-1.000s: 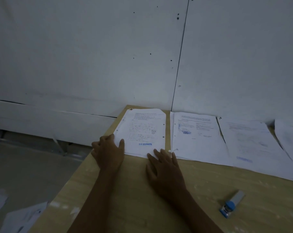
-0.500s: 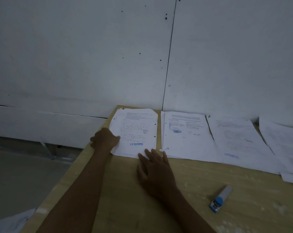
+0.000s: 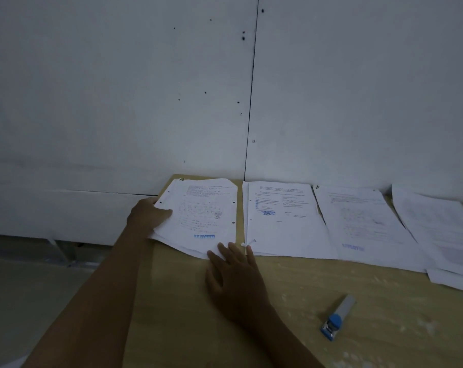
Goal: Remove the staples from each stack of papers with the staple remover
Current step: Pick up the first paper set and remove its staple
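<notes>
left hand now grips leftmost stack.

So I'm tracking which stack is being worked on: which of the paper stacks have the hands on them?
The leftmost stack, with the blue stamp at its bottom. The left hand grips its left edge, the right hand touches its near corner; the other stacks lie untouched.

A blue stamp near the bottom of the far-left white paper stack seems to read "REJECTED"; the printed lines and other stamps are too blurred to read.
</notes>
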`<action>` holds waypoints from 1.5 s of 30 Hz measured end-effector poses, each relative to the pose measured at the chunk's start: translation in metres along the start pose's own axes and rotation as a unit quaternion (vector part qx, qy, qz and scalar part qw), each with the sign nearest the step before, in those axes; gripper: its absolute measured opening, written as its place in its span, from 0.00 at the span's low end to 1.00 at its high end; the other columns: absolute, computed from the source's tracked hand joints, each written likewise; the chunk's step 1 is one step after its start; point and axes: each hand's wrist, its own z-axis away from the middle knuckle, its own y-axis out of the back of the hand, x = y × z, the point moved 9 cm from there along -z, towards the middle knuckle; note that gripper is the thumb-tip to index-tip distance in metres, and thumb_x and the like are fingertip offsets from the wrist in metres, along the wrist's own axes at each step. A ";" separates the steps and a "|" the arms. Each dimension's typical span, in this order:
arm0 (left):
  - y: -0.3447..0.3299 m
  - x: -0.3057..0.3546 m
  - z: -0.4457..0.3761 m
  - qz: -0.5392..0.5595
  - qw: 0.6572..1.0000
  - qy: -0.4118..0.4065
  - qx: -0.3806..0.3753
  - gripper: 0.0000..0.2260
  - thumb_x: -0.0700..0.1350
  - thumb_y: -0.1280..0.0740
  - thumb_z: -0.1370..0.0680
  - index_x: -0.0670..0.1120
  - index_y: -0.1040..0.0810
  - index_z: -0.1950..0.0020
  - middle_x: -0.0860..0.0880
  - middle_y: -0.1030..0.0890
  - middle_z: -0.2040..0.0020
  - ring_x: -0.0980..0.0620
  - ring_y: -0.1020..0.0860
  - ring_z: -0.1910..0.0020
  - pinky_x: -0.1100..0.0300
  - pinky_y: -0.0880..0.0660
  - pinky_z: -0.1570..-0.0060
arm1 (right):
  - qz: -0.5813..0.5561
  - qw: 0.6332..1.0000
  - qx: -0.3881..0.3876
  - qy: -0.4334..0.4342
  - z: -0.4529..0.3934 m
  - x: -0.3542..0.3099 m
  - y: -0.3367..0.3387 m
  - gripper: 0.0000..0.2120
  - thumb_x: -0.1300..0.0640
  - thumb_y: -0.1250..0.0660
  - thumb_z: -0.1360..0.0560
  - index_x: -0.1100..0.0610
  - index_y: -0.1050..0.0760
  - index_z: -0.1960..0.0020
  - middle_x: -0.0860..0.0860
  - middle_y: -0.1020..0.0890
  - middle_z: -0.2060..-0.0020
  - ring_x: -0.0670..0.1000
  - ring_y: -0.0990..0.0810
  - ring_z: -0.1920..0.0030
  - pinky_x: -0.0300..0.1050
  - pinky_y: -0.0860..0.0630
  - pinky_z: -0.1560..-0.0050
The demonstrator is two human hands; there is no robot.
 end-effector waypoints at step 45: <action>-0.094 0.133 0.188 0.321 0.928 -0.186 0.048 0.20 0.52 0.45 0.16 0.48 0.33 0.25 0.54 0.28 0.31 0.56 0.29 0.32 0.63 0.31 0.38 | -0.442 0.827 0.301 -0.174 0.064 0.162 0.162 0.09 0.56 0.34 0.22 0.49 0.28 0.43 0.39 0.22 0.54 0.39 0.22 0.56 0.26 0.25 0.68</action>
